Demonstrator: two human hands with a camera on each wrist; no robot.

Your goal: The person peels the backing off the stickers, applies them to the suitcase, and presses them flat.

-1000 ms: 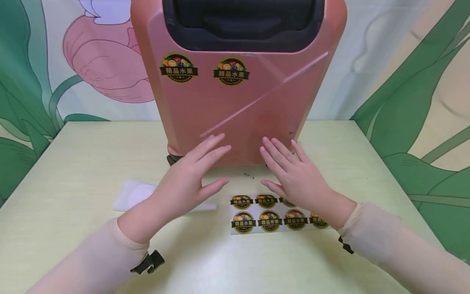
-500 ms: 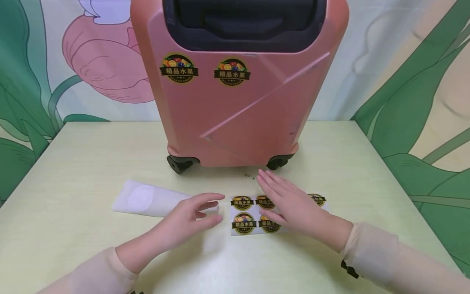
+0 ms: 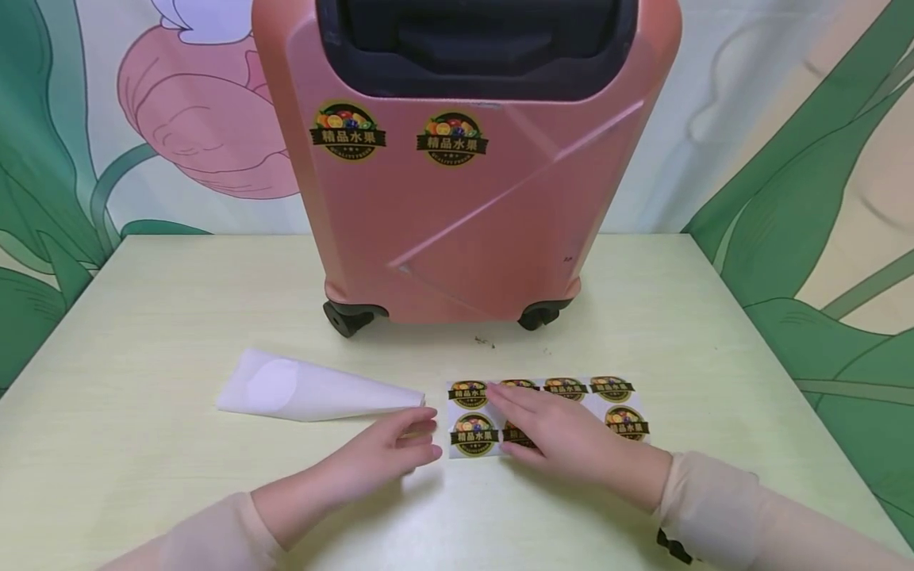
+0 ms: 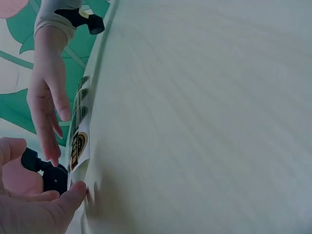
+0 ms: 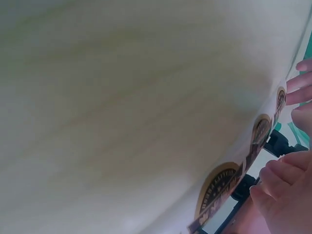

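1. Nearest me, two pale sleeves (image 3: pixel 721 500) are reaching over the table (image 3: pixel 178 317) from the person's side.
2. The left hand (image 3: pixel 382 452) is resting loosely between the folded paper and the sheet, gripping nothing; its fingers are curving softly with the thumb apart, probably just to stay relaxed. I can't tell whether it is touching the table.
3. The right hand (image 3: pixel 571 432) is stretching over the sticker sheet (image 3: pixel 474 411), fingers fairly straight and grasping nothing. The left wrist view is showing it over the sheet, though I can't tell whether any fingertip is touching.
4. That sheet is lying flat before the suitcase, printed side up, presumably so each round label is within easy reach.
5. The folded paper (image 3: pixel 321 392) is lying to its left, its narrow end pointing at the sheet; it is seemingly sitting aside, out of the way.
6. Beyond, the pink suitcase (image 3: pixel 457 230) is standing upright on its black wheels (image 3: pixel 346 317), its broad face turned this way, probably for easy access. Two fruit labels (image 3: pixel 348 132) are sitting side by side near its top.
7. Behind everything, a painted backdrop (image 3: pixel 207 119) is hanging.
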